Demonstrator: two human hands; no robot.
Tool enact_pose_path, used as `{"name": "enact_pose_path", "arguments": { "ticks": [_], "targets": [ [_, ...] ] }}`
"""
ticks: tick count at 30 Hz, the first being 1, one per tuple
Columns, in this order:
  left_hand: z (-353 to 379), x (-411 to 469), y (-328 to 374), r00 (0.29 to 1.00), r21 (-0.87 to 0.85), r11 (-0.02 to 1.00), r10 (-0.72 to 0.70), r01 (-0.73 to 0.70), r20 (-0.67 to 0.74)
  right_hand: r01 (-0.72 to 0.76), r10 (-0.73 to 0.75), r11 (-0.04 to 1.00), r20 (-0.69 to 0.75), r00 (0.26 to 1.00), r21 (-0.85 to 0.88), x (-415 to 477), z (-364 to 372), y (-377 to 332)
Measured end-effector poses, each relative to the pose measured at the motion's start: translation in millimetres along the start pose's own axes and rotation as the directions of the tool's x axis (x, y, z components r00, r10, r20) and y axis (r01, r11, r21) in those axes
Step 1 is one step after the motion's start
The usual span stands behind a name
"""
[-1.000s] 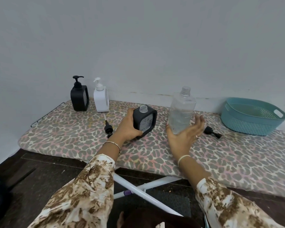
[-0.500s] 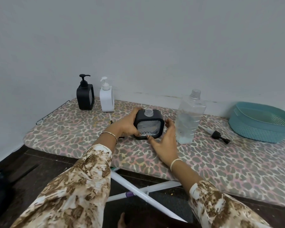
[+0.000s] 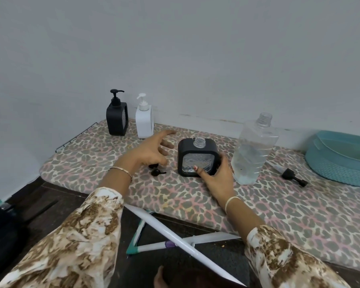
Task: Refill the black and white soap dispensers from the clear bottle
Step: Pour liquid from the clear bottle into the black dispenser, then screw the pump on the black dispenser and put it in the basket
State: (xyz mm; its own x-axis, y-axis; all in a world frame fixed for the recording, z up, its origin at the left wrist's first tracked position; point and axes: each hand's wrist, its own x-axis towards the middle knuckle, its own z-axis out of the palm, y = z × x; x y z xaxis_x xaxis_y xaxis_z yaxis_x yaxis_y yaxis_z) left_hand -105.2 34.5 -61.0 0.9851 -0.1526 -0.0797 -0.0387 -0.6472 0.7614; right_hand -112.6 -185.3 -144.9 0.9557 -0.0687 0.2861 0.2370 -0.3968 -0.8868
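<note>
One uncapped black dispenser [image 3: 196, 161] gripped by right hand [image 3: 218, 179], left hand [image 3: 150, 150] fingers [image 3: 167, 133] wide (hovering), clear bottle [image 3: 252, 150] beside.

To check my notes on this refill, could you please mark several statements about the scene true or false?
1. The clear bottle stands upright, uncapped. True.
2. The right hand holds the open black dispenser. True.
3. The left hand grips the white dispenser. False: the left hand is open, apart from the white dispenser.
4. The teal basket sits left of the clear bottle. False: the teal basket sits right of it.
</note>
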Motion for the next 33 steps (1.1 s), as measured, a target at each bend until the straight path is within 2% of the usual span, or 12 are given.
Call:
{"name": "enact_pose_path", "arguments": {
  "ticks": [3, 6, 13, 15, 17, 20, 22, 24, 27, 30, 33],
  "targets": [
    [-10, -9, -20, 0.986, 0.262, 0.965, 0.045, -0.002, -0.158, 0.010, -0.010, 1.000, -0.008, 1.000, 0.001, 0, 0, 0],
    [-4, -13, -37, 0.989, 0.537, 0.844, 0.068, 0.013, -0.131, 0.019, -0.019, 1.000, -0.012, 1.000, -0.018, -1, 0, -1],
    [12, -20, -39, 0.980, 0.790, 0.611, 0.180, -0.045, -0.083, 0.015, -0.015, 0.999, 0.001, 1.000, -0.044, -2, 0, -2],
    [12, -20, -39, 0.978, 0.808, 0.588, 0.187, -0.036, -0.093, 0.014, -0.014, 0.999, 0.003, 1.000, -0.048, -3, 0, -2],
    [10, -19, -38, 0.962, 0.756, 0.654, 0.224, -0.030, -0.155, 0.010, -0.010, 0.999, 0.004, 1.000, -0.049, -3, 0, -2],
    [7, -20, -22, 0.897, 0.439, 0.894, 0.262, -0.087, -0.355, 0.012, -0.012, 0.998, 0.003, 1.000, -0.061, -3, 0, -1],
    [4, -19, -3, 0.854, 0.268, 0.953, 0.254, -0.141, -0.455, 0.015, -0.015, 0.998, 0.000, 1.000, -0.064, -3, 0, -1],
    [0, -16, 19, 0.812, 0.089, 0.968, 0.245, -0.234, -0.529, 0.025, -0.025, 0.997, -0.007, 1.000, -0.070, -3, 0, -1],
    [-7, -11, 51, 0.795, -0.170, 0.911, 0.223, -0.376, -0.564, 0.031, -0.032, 0.997, -0.009, 0.999, -0.077, -3, 1, -2],
    [-4, -6, 73, 0.795, -0.173, 0.888, 0.277, -0.427, -0.540, 0.035, -0.036, 0.996, -0.011, 0.999, -0.077, -4, 0, -2],
    [5, -1, 82, 0.809, -0.111, 0.904, 0.308, -0.413, -0.501, 0.040, -0.042, 0.996, -0.019, 0.999, -0.075, -4, 0, -3]
  ]
}}
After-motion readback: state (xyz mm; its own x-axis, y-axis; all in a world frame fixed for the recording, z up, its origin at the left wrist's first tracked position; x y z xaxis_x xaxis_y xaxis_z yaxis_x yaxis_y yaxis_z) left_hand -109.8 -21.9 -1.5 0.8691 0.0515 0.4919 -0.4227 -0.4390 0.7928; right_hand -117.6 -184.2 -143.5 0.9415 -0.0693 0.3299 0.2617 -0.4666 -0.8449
